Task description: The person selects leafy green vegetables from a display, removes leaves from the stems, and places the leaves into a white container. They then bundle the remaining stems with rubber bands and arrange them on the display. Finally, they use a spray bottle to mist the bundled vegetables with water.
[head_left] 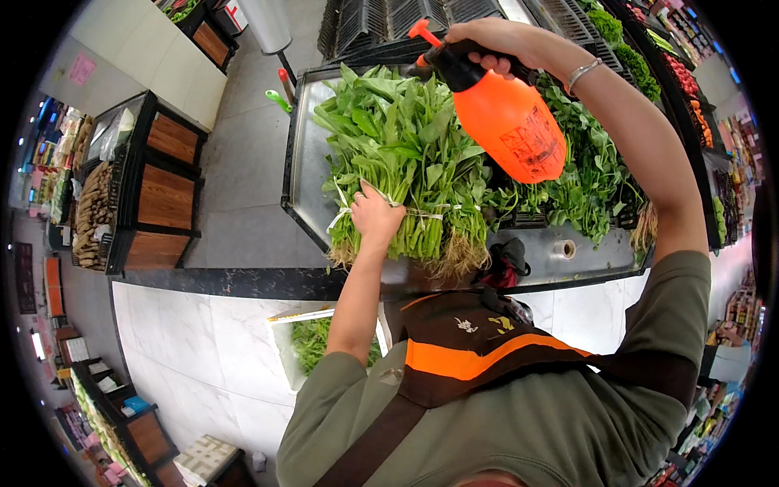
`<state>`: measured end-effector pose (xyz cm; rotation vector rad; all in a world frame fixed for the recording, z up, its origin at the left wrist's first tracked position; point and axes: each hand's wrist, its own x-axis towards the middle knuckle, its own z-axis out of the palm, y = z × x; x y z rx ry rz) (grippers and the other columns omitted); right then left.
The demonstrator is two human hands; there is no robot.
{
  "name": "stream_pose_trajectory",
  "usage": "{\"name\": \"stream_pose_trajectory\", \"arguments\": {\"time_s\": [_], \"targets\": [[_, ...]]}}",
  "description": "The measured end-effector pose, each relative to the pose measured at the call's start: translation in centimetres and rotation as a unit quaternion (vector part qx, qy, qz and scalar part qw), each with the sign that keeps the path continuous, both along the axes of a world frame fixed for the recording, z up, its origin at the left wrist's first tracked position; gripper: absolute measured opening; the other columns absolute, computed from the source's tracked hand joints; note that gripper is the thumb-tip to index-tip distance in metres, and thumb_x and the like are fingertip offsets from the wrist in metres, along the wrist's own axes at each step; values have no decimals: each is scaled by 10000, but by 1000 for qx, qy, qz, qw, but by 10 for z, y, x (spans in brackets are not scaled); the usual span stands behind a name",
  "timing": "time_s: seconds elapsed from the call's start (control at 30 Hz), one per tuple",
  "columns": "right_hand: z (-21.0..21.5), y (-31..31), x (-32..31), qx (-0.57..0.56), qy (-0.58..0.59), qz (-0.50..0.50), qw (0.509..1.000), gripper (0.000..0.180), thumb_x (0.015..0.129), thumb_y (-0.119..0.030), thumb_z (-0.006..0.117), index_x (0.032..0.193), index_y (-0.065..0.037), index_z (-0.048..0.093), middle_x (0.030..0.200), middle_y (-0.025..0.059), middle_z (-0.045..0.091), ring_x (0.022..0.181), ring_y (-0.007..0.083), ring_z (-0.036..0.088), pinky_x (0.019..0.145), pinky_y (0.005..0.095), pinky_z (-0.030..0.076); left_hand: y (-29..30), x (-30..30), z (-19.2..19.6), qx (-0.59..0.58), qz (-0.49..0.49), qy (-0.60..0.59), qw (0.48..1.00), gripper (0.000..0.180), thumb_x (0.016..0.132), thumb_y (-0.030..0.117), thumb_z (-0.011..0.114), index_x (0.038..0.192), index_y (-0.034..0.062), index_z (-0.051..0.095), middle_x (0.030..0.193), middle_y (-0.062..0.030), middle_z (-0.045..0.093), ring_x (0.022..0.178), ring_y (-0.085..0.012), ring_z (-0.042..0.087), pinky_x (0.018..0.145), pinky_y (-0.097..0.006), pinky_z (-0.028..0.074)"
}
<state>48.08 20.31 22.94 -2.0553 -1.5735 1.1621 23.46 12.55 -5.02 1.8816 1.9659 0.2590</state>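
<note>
My right hand (505, 42) is raised at the upper right, wrapped round the black handle of an orange pump spray bottle (510, 122). The bottle tilts, its nozzle pointing left over the leaves. Below it, my left hand (378, 214) is closed round the stems of a bunch of leafy greens (381, 150). Several such bunches lie side by side, tied with white bands, leaves away from me and pale roots towards me. They rest on a metal display tray (305, 183). Darker loose greens (588, 162) lie to the right, partly behind the bottle.
Black slatted racks (381, 28) stand beyond the tray. A white box (284, 345) of greens sits on the floor by my left arm. To the left is a wood-panelled stand (166, 178) with brown root vegetables. Green and red tool handles (278, 101) stick out at the tray's left edge.
</note>
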Motion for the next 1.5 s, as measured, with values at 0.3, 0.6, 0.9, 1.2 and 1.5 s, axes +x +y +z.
{"name": "stream_pose_trajectory", "arguments": {"time_s": [0.3, 0.6, 0.9, 1.2, 1.5], "targets": [[3, -10, 11, 3, 42, -11, 999, 394, 904, -437, 509, 789, -61, 524, 577, -16, 426, 386, 36, 305, 343, 182, 264, 42, -88, 45, -188, 9, -465, 865, 520, 685, 163, 774, 1120, -31, 565, 980, -114, 667, 842, -176, 651, 783, -303, 516], [71, -35, 4, -148, 128, 65, 979, 429, 898, -454, 459, 631, -118, 461, 529, -55, 381, 395, 65, 312, 376, 230, 255, 18, -170, 20, -312, -19, -698, 644, 738, 694, 334, 676, 1297, -31, 458, 1139, -260, 600, 1018, -374, 611, 834, -470, 546], [77, -17, -3, -92, 140, 17, 986, 384, 911, -391, 443, 676, -89, 471, 542, -38, 385, 394, 61, 304, 359, 216, 260, -37, -188, -27, -268, -18, -839, 474, 753, 698, 379, 663, 1299, -25, 454, 1163, -261, 585, 1021, -388, 605, 826, -472, 552], [76, -73, -17, -134, 100, 106, 980, 411, 918, -419, 467, 642, -115, 492, 538, -49, 382, 418, 73, 310, 404, 245, 252, -28, -185, -28, -268, -45, -839, 471, 739, 717, 408, 651, 1289, -20, 460, 1171, -253, 581, 1006, -384, 611, 808, -462, 564], [53, -99, -23, -78, 101, 36, 991, 475, 885, -433, 523, 567, -88, 446, 473, -33, 360, 370, 54, 319, 352, 210, 232, 17, -136, 9, -202, 41, -741, 639, 622, 782, 353, 625, 1240, -49, 499, 1108, -235, 616, 932, -334, 650, 786, -427, 579]]}}
